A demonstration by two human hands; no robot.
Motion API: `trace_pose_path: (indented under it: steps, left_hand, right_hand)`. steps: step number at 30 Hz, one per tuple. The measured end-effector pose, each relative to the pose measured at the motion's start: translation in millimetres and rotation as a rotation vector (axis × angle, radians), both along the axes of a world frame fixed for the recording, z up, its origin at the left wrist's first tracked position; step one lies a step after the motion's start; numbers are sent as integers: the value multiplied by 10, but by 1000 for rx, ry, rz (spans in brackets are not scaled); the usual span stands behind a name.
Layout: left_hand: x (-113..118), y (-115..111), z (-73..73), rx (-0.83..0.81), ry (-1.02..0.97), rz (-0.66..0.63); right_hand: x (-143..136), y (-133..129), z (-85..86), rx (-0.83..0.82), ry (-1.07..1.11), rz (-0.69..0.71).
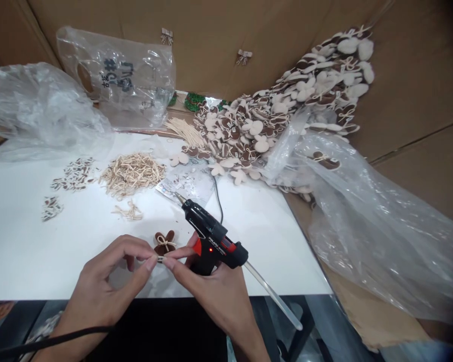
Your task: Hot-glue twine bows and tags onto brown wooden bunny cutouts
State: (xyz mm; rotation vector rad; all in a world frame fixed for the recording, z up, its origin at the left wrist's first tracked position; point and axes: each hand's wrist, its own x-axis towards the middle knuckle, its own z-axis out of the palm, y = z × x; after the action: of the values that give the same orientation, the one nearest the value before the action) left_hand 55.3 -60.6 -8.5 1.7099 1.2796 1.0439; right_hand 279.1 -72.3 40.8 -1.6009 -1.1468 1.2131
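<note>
A small light tag (160,259) is pinched between the fingertips of my left hand (111,276) and the thumb and forefinger of my right hand (207,284). The other fingers of my right hand are wrapped round the handle of a black glue gun (207,226), whose nozzle points up and left. A clear glue stick (274,294) juts from its back, and a red light shows on its side. Just beyond my fingertips lies a brown rabbit-head-shaped piece (165,242) with a cream bow on it.
Cream bows form a pile (132,173), with a few apart (129,210). Small tags lie at left (75,174). Many brown and cream pieces (245,128) heap up at back right. Plastic bags (41,105) lie at left and right (381,221). Cardboard walls (211,45) stand behind.
</note>
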Motion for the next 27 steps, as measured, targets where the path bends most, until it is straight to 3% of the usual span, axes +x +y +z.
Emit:
trace_pose_path:
  steps: [5, 9, 12, 16, 27]
  left_hand:
    - [11, 27, 6, 61, 46, -45]
    - [-24, 90, 22, 230, 191, -44]
    - [-46, 149, 10, 333, 278, -133]
    - [-27, 202, -50, 410, 370, -254]
    - [-19, 237, -217, 537, 423, -281]
  right_hand:
    - [32, 12, 19, -18, -38, -3]
    - [153, 48, -16, 18, -96, -12]
    - [263, 62, -64, -5, -126, -24]
    - [330, 49, -108, -106, -159, -8]
    - [231, 76, -111, -171, -99, 70]
